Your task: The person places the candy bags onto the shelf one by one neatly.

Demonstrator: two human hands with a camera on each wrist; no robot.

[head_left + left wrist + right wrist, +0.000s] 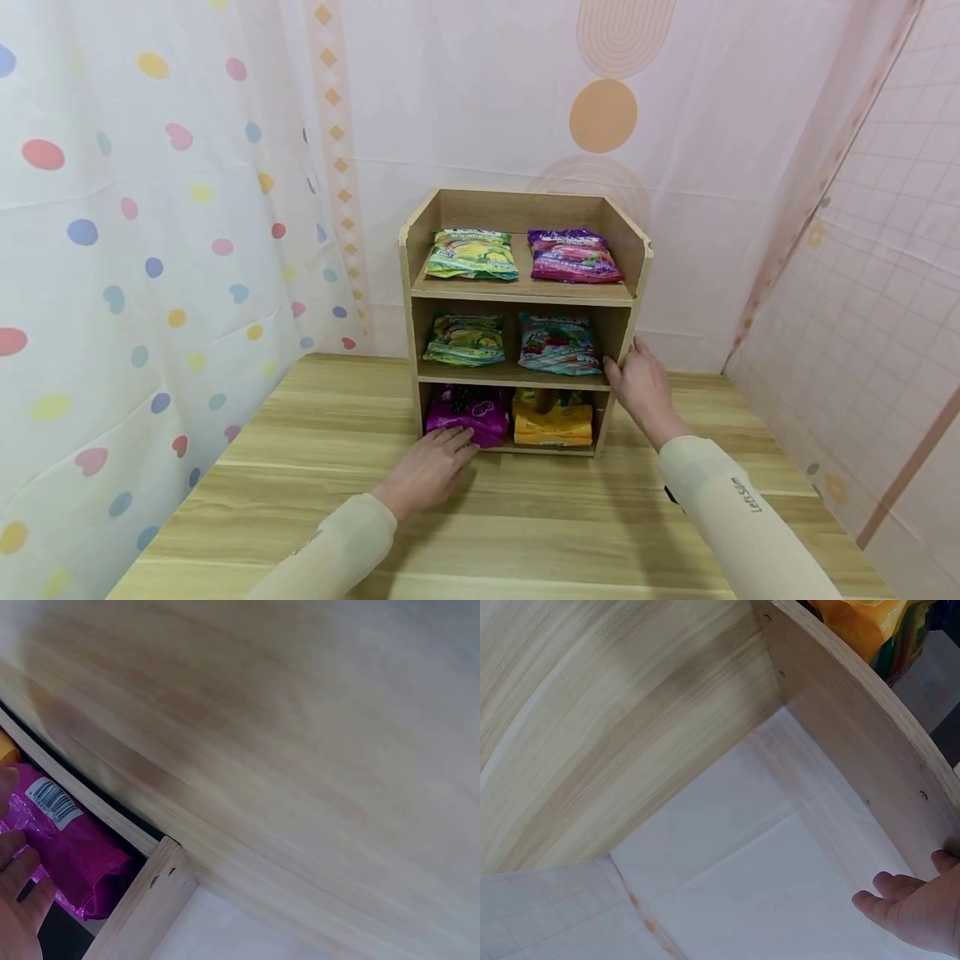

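A small three-tier wooden shelf [522, 292] stands on the table. In its bottom tier, a shiny purple packet [487, 421] lies at the left and a yellow packet [553, 425] at the right. My left hand [431, 467] touches the purple packet's front with its fingers fairly straight. In the left wrist view, the fingers [21, 874] lie over this packet, and its barcode label shows. My right hand [641, 385] holds the shelf's right side panel [855, 742], thumb at the front edge and fingers along the outer side. Part of that thumb is hidden in the right wrist view.
Green-yellow packets [472, 254] lie on the left of the top and middle tiers. A purple-pink packet [573, 256] is at top right, with a teal packet [558, 343] beneath. Patterned curtains [225, 208] border the wooden table [525, 533] at the back and sides.
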